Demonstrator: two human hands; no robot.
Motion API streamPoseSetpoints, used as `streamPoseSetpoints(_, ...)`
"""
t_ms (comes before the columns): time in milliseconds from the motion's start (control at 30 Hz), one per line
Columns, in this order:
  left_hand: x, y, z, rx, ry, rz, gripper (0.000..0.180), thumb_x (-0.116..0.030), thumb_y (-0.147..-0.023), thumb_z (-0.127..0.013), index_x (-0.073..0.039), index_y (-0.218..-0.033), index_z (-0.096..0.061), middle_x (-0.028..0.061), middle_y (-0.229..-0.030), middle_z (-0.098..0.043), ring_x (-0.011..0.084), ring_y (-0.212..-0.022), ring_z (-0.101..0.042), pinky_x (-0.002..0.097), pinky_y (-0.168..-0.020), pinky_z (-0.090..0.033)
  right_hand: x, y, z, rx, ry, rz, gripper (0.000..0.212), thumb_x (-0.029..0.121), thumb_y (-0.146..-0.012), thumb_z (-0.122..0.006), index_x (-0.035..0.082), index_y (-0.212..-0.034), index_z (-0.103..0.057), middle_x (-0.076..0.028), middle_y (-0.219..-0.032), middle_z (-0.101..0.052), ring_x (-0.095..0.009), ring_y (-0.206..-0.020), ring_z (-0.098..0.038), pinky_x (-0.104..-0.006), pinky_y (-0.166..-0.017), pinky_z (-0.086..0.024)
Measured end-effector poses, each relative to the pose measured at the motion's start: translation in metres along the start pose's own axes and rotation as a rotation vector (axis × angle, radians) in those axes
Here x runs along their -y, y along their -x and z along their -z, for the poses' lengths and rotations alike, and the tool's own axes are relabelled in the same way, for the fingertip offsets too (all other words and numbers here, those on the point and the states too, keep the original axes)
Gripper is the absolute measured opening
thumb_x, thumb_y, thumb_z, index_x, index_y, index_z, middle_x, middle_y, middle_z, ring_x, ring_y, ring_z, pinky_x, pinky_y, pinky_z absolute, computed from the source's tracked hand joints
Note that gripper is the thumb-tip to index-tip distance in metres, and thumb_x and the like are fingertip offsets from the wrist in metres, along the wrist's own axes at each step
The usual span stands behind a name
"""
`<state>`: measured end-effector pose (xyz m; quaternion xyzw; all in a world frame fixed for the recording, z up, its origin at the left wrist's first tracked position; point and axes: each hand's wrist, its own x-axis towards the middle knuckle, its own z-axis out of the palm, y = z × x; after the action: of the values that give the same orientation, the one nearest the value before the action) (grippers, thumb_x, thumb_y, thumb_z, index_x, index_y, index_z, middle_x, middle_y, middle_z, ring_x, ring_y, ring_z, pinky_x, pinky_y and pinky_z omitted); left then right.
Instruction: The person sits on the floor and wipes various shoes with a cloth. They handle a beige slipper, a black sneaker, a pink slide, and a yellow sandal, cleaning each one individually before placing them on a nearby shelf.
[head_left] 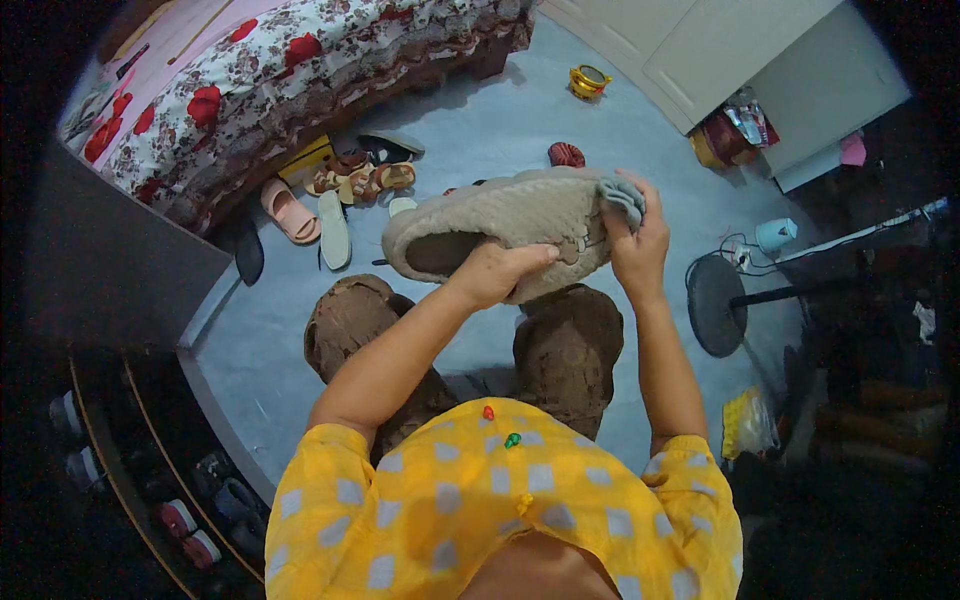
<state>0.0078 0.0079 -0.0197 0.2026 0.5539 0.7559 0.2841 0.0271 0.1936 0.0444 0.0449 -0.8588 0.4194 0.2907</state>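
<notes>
A beige fluffy slipper (pixel 510 212) is held up above my knees, its opening toward the left and its toe toward the right. My left hand (pixel 497 272) grips it, with the fingers partly hidden in and under the slipper and the thumb lying across its upper. At the toe end, my right hand (pixel 640 240) is closed around a folded grey-blue cloth (pixel 622 200) that touches the slipper. A small brown patch (pixel 568 250) shows on the upper between the two hands.
On the floor at left lie a pink slide (pixel 290 212), a pale green shoe (pixel 334 230) and brown sandals (pixel 385 180) beside a flower-covered bed (pixel 230 100). Ahead are a red striped ball-like thing (pixel 566 155) and a gold round container (pixel 589 82). A dark round stand base (pixel 717 305) with cables stands right.
</notes>
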Motion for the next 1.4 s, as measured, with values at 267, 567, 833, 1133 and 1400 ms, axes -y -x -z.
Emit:
streamPoseSetpoints(267,0.029,0.000,-0.001,0.121,-0.880,-0.119,0.054,-0.040,-0.088,-0.052,-0.007,-0.130,-0.046,0.0171,-0.133,-0.047,0.0306,-0.126,-0.040,0.0372,-0.106,-0.029,0.026,0.004,-0.024,0.312,0.041,0.270,0.039,0.012,-0.075,-0.067,0.007,-0.112,-0.057,-0.014,-0.116,-0.059,-0.032,-0.113,-0.053,-0.0392,-0.096,-0.039)
streamPoseSetpoints(567,0.024,-0.005,0.006,0.136,-0.987,-0.202,0.047,-0.024,-0.086,-0.053,-0.005,-0.128,-0.046,0.0211,-0.130,-0.045,0.0356,-0.121,-0.042,0.0413,-0.103,-0.032,0.062,-0.001,-0.062,0.569,-0.004,0.524,0.052,0.000,-0.065,-0.061,0.007,-0.117,-0.055,-0.013,-0.120,-0.057,-0.034,-0.115,-0.052,-0.0402,-0.095,-0.041)
streamPoseSetpoints(833,0.018,-0.003,0.010,-0.186,-0.914,-0.234,0.040,-0.025,-0.088,-0.053,-0.004,-0.122,-0.053,0.0202,-0.126,-0.051,0.0366,-0.116,-0.047,0.0431,-0.100,-0.035,-0.009,-0.001,-0.005,0.413,0.153,0.051,0.043,-0.002,-0.075,-0.054,0.006,-0.117,-0.054,-0.012,-0.120,-0.058,-0.031,-0.112,-0.055,-0.0361,-0.094,-0.042)
streamPoseSetpoints(1133,0.001,-0.003,-0.002,0.009,-1.023,0.007,0.040,-0.026,-0.090,-0.048,-0.007,-0.126,-0.049,0.0194,-0.132,-0.046,0.0363,-0.120,-0.043,0.0433,-0.102,-0.033,0.014,0.013,-0.029,0.305,0.007,0.287,0.042,0.009,-0.078,-0.065,0.005,-0.118,-0.054,-0.013,-0.127,-0.053,-0.028,-0.120,-0.049,-0.0370,-0.099,-0.037)
streamPoseSetpoints(1400,0.037,0.000,0.018,-0.028,-0.889,-0.495,0.048,-0.027,-0.089,-0.052,-0.007,-0.132,-0.043,0.0175,-0.137,-0.042,0.0323,-0.127,-0.037,0.0414,-0.106,-0.028,0.061,0.008,-0.051,0.422,0.072,0.617,0.047,0.000,-0.064,-0.065,0.006,-0.110,-0.056,-0.014,-0.125,-0.055,-0.032,-0.117,-0.050,-0.0444,-0.098,-0.038)
